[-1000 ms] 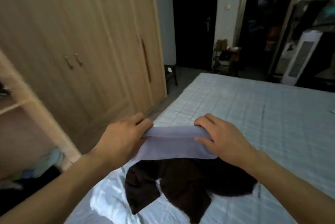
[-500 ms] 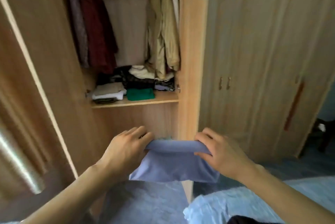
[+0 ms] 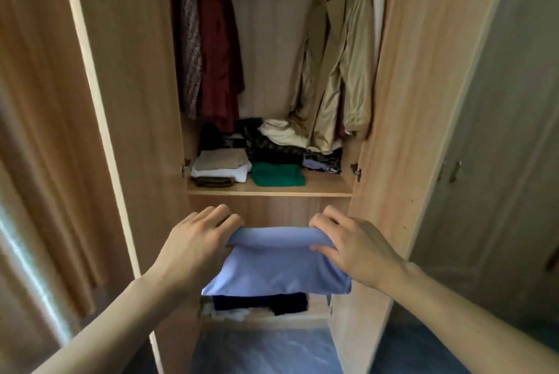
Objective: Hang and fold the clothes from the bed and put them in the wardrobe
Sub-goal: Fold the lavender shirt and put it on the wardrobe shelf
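A folded light-blue garment (image 3: 278, 264) hangs in the air in front of the open wardrobe (image 3: 130, 101). My left hand (image 3: 196, 246) grips its upper left corner and my right hand (image 3: 354, 249) grips its upper right corner, thumbs underneath. The garment is below the wardrobe's wooden shelf (image 3: 269, 190) and above a lower compartment where dark folded clothes (image 3: 263, 302) lie. The bed is out of view.
On the shelf lie a green folded garment (image 3: 278, 175), a beige and white stack (image 3: 220, 168) and dark patterned clothes (image 3: 272, 146). Dark red clothes (image 3: 217, 50) hang at left, a tan jacket (image 3: 335, 71) at right. Open doors (image 3: 423, 131) flank the opening. Blue floor (image 3: 263, 349) below.
I have turned from the bed, lifting the blue garment off it, and come close to the open wardrobe. Both hands keep the same grip; the dark garment stayed on the bed.
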